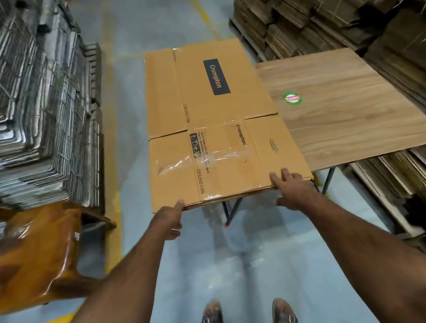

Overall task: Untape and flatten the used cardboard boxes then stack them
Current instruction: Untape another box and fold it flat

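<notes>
A flattened brown cardboard box [216,124] printed "Crompton" and "CEILING FAN" lies flat on the left half of a wooden folding table [345,112], overhanging its left and near edges. Clear tape [201,160] still crosses the near flaps. My left hand [172,218] pinches the near edge of the box at its left, thumb on top and fingers beneath. On the near right corner my right hand [291,192] rests with straight fingers lying on the cardboard.
Tall stacks of bundled flat cartons [26,101] stand on the left, more brown stacks [322,7] on pallets at the right and behind the table. A brown plastic chair [33,256] sits at lower left. Yellow floor lines mark the grey aisle.
</notes>
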Demonstrator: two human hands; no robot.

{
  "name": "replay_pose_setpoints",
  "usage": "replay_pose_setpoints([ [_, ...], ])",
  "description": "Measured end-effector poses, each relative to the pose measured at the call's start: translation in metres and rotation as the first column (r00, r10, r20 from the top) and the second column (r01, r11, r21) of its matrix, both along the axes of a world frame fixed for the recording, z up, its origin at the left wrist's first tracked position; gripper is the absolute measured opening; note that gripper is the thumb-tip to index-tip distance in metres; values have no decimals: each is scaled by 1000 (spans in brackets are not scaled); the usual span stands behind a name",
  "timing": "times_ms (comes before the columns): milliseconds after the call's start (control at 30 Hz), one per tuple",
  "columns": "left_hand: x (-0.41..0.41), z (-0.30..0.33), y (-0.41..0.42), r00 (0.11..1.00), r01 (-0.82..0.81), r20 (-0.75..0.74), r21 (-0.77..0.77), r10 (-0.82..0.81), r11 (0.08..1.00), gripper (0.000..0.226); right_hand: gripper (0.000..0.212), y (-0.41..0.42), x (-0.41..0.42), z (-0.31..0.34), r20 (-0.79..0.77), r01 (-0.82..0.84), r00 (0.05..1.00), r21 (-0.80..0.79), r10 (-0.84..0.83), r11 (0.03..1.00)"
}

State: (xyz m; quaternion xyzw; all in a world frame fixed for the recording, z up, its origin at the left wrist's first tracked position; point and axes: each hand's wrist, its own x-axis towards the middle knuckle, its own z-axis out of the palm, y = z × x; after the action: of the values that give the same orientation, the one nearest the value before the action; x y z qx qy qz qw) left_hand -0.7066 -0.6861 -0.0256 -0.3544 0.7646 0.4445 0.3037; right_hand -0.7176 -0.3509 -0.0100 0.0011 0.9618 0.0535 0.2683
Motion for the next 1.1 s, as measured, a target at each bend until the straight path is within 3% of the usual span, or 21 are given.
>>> replay_pose_setpoints([
  [133,-13,30,-1,933,358,75,-259,-351,897,50,89,-2,16,-2,-85,44,995,-49,-48,998],
  [233,-24,52,19,783,572,134,-538,-607,619,40,86,-3,31,5,-187,101,975,-92,-117,991],
  [300,-28,66,37,682,582,102,-675,-724,453,39,86,0,39,15,-247,120,958,-111,-144,987],
  [400,-27,87,73,553,538,-55,-738,-831,407,40,85,15,53,36,-351,132,921,-134,-171,982],
  [500,-29,108,117,353,470,-195,-809,-915,353,53,82,43,74,63,-492,139,847,-160,-201,977],
  [700,9,156,264,-6,424,-358,-847,-934,322,72,80,136,168,101,-630,297,685,-217,-365,930],
  [800,64,158,350,-180,474,-365,-846,-913,245,73,84,191,245,98,-620,430,627,-229,-471,873],
  [967,200,127,492,-515,529,-285,-848,-809,-39,79,83,258,404,69,-556,653,516,-237,-652,719],
  [1100,333,97,575,-765,505,-208,-782,-609,-366,75,81,282,537,41,-496,841,279,-286,-822,458],
])
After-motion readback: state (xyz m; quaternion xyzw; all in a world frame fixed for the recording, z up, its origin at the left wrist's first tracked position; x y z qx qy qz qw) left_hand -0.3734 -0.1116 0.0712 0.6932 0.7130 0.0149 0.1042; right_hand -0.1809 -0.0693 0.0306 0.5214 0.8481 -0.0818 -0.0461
